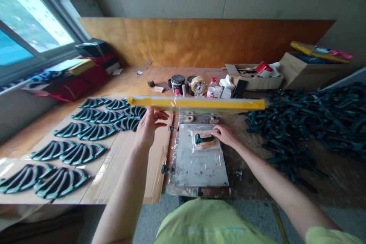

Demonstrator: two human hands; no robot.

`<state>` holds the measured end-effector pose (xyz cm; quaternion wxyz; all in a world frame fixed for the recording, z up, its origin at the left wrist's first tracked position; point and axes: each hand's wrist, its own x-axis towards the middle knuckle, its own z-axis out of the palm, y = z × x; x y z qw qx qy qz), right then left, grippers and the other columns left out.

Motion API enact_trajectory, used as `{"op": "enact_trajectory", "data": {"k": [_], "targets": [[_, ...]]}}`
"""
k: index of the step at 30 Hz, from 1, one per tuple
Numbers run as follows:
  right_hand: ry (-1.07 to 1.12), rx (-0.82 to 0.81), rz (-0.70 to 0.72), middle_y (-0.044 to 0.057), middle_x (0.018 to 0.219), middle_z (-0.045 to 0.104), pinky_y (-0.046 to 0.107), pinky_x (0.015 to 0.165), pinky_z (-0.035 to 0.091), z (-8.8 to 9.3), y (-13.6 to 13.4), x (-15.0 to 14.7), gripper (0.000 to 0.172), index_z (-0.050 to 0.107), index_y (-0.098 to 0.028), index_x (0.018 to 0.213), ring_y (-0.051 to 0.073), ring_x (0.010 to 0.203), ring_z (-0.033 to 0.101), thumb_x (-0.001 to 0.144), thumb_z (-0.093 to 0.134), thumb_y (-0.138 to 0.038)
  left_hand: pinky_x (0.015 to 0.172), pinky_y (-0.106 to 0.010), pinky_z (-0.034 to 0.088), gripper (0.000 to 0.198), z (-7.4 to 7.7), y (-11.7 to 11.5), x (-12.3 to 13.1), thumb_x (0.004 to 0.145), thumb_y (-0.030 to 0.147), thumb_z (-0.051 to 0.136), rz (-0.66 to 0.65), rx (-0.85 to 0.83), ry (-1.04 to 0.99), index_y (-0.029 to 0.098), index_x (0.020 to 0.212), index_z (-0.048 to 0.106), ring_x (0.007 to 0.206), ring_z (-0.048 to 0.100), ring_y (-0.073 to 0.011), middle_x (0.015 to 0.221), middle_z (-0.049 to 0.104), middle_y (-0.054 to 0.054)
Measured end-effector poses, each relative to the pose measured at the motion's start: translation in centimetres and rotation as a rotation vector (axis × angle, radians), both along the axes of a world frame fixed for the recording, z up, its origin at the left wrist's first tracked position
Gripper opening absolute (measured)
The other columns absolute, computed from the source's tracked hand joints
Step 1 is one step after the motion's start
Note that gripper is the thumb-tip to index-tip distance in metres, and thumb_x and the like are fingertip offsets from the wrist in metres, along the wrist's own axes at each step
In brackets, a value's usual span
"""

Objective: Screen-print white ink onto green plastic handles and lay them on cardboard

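Note:
A flat screen frame with a yellow edge (pixel 197 103), seen nearly edge-on, is tilted up above the metal base plate (pixel 197 167). Just below its left part is my left hand (pixel 148 126), fingers apart; whether they touch the frame is unclear. On the plate, a wooden-coloured holder (pixel 206 145) lies under clear film, with a dark green curved plastic piece (pixel 201 138) on it. My right hand (pixel 224 134) has its fingertips closed at the right end of this piece.
Rows of dark green curved pieces (pixel 85 154) lie on cardboard (pixel 128 175) at left. A heap of similar pieces (pixel 311 129) covers the right side. Behind the frame stand black tubs (pixel 177 82), a tape roll (pixel 198 84), a bottle (pixel 211 89) and an open box (pixel 260 82).

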<state>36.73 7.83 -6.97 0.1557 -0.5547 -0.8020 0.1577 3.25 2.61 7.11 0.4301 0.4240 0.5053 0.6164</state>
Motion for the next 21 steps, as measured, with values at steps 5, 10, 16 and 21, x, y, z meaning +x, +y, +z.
{"op": "enact_trajectory", "data": {"k": [5,10,16,21], "targets": [[-0.067,0.016,0.178,0.005,0.100,0.063,0.033,0.089,0.042,-0.6,-2.7,-3.4,0.021,0.068,-0.022,0.104,0.020,0.101,0.055,0.084,0.068,-0.026,0.060,-0.023,0.051,0.057,-1.5,-0.9,1.2,0.081,0.068,0.051,0.086,-0.017,-0.032,0.018,0.106,0.060,0.075,0.066,-0.0154,0.085,0.070,-0.006],[0.018,0.196,0.184,0.006,0.091,0.061,0.032,0.085,0.043,1.9,-7.5,-7.9,0.017,0.070,-0.022,0.101,0.020,0.096,0.053,0.089,0.061,-0.031,0.058,-0.032,0.054,0.071,-10.2,-7.5,5.9,0.072,0.074,0.057,-0.316,-0.660,-0.131,0.016,0.114,0.061,0.087,0.070,-0.0270,0.097,0.074,-0.014],[-0.129,0.063,0.272,0.003,0.098,0.067,0.026,0.081,0.044,0.3,-10.1,-2.0,0.028,0.066,-0.027,0.115,0.016,0.094,0.058,0.091,0.053,-0.018,0.050,-0.027,0.048,0.051,-17.5,-9.2,2.4,0.074,0.066,0.055,-0.153,-0.819,-0.091,0.018,0.061,0.059,0.053,0.063,-0.0181,0.056,0.066,-0.006],[-0.519,-0.269,-0.327,0.016,0.103,0.069,0.036,0.083,0.046,-0.7,-9.4,13.5,0.028,0.072,-0.017,0.085,0.025,0.100,0.062,0.078,0.051,0.000,0.036,-0.027,0.029,0.045,-20.4,-8.0,-5.6,0.077,0.053,0.045,0.022,-0.819,0.392,0.022,0.044,0.047,0.028,0.040,-0.0163,0.032,0.046,-0.004]]}}
